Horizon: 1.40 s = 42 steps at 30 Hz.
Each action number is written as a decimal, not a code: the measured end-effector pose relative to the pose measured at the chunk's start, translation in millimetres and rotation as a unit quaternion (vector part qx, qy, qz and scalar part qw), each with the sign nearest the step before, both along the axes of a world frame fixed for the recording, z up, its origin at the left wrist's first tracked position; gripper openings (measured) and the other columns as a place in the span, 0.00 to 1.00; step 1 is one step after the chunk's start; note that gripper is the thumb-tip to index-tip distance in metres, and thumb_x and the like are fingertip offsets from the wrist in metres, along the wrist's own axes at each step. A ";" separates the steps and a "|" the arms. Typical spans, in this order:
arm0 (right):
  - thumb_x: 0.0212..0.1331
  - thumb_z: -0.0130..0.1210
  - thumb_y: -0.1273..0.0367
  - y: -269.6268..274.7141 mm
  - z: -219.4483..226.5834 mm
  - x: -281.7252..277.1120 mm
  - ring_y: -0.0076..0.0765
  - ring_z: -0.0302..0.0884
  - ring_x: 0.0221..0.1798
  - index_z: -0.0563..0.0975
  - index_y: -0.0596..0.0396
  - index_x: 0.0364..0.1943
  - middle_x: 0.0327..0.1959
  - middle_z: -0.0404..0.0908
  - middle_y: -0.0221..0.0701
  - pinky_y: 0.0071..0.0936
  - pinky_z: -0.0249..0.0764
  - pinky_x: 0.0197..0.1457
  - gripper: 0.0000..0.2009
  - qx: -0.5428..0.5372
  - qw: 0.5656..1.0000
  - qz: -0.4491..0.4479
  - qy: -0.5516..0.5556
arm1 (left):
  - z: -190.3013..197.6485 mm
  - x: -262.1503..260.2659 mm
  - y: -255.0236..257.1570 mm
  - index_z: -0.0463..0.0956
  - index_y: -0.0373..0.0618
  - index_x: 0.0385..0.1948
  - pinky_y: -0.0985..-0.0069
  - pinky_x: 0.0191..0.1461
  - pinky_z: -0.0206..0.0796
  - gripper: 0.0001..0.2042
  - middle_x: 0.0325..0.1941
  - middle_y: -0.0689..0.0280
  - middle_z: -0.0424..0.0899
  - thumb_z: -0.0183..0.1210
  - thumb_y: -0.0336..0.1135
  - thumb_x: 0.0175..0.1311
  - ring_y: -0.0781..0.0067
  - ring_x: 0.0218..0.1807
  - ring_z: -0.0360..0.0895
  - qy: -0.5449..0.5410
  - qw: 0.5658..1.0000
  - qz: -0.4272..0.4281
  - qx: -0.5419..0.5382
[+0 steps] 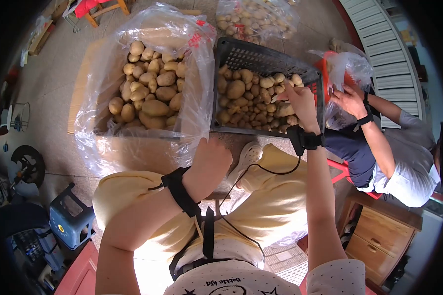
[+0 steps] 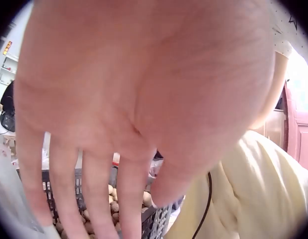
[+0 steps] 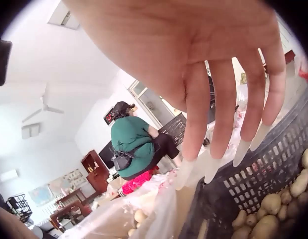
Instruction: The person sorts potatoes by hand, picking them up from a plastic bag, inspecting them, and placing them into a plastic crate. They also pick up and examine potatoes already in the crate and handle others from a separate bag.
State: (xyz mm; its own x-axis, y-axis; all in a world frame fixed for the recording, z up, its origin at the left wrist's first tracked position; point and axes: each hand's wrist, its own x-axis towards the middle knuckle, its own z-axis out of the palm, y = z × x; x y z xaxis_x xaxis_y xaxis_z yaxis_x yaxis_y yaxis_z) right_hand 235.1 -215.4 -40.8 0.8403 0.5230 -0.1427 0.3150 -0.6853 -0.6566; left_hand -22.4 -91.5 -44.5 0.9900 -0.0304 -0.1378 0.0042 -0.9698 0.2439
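Note:
My right hand (image 1: 301, 102) reaches over the right side of a black plastic crate (image 1: 270, 132) of potatoes (image 1: 235, 89). In the right wrist view its fingers (image 3: 224, 107) stretch out straight with long pale nails, and nothing shows in them. My left hand (image 1: 212, 160) hovers at the near right corner of a clear plastic liner (image 1: 198, 110), beside the crate. The left wrist view shows its palm and spread fingers (image 2: 97, 189), holding nothing. The liner sits in a cardboard box (image 1: 133, 153) with larger potatoes (image 1: 155, 108) inside.
Beyond the crate lies a clear bag of potatoes (image 1: 256, 22). At right a seated person (image 1: 398, 147) handles another plastic bag (image 1: 352, 69). A blue stool (image 1: 71, 221) stands at left, a wooden cabinet (image 1: 381, 236) at lower right. A cable (image 1: 275, 173) hangs from my right wrist.

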 end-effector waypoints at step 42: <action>0.59 0.48 0.56 14.9 -28.1 -31.6 0.48 0.80 0.37 0.81 0.54 0.37 0.32 0.83 0.40 0.38 0.75 0.42 0.18 -0.198 0.954 0.225 -0.018 | 2.4 8.3 4.4 0.76 0.46 0.36 0.67 0.44 0.64 0.10 0.32 0.65 0.78 0.54 0.41 0.60 0.66 0.41 0.75 0.044 0.998 0.040 0.008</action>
State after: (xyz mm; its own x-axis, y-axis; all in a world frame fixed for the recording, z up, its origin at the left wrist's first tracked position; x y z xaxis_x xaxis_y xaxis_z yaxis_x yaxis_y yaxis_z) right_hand 203.5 -200.5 -68.9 0.5517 0.7435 -0.3780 0.6536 -0.6669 -0.3578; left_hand -14.1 -87.1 -42.1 0.9733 0.0511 -0.2238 0.1024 -0.9692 0.2240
